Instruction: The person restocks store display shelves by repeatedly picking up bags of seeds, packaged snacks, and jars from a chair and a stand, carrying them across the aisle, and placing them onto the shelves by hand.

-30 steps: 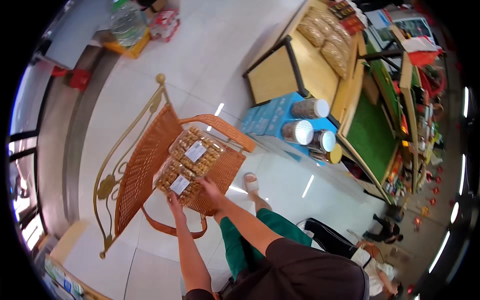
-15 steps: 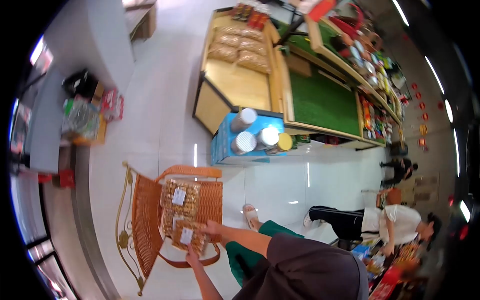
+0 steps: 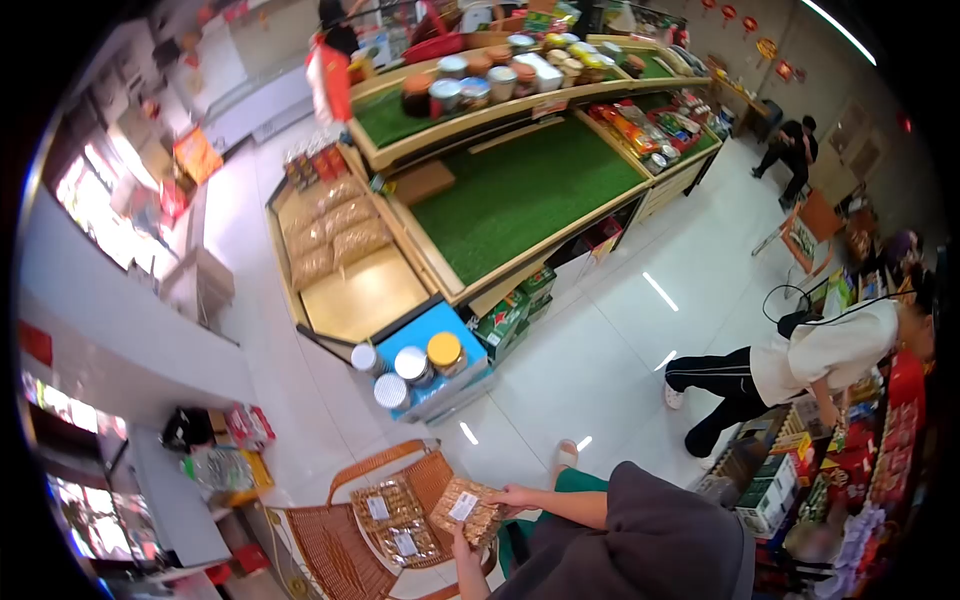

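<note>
A clear plastic pack of light brown, nut-like food [image 3: 468,511] with a white label is held above the wicker chair [image 3: 331,552]. My left hand [image 3: 466,549] grips its lower edge, and my right hand [image 3: 516,499] grips its right side. Two similar labelled packs lie on the chair: one [image 3: 376,504] farther back and another [image 3: 407,542] nearer me, side by side. The contents are too small to identify surely.
A blue box [image 3: 428,334] carries several lidded jars beyond the chair. Behind it stands a wooden display [image 3: 367,300] with bagged goods and green shelves [image 3: 525,195]. Another person [image 3: 825,355] is at the right beside stacked goods. A crate with plastic bottles [image 3: 225,468] stands left.
My view has swung up and right, bringing more of the display and shop into sight. The held pack has moved away from the two on the chair and now hangs to their right.
</note>
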Tool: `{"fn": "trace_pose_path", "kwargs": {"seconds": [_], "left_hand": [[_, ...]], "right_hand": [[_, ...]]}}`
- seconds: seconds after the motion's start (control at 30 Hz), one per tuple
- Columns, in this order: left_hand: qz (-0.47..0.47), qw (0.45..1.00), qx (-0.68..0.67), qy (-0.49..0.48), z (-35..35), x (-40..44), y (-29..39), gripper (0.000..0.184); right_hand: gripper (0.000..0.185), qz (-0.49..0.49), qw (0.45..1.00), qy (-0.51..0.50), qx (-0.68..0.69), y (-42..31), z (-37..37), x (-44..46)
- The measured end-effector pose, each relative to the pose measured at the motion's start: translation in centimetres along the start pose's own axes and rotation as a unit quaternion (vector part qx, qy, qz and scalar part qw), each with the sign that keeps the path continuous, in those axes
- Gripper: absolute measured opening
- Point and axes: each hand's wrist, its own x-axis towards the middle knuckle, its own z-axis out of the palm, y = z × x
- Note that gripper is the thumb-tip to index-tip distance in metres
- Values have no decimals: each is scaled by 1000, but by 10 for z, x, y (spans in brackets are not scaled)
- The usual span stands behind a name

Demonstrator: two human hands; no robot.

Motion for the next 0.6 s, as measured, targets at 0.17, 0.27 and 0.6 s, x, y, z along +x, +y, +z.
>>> {"fn": "trace_pose_path", "kwargs": {"seconds": [0.17, 0.27, 0.6], "left_hand": [[44, 993, 111, 8, 131, -18, -18, 55], [82, 981, 157, -73, 214, -17, -51, 49], [148, 859, 433, -230, 440, -27, -181, 53]], "right_hand": [[72, -62, 994, 21, 92, -6, -91, -36], [70, -112, 977, 72, 164, -21, -172, -68], [60, -272, 816, 268, 434, 24, -324, -198]]}}
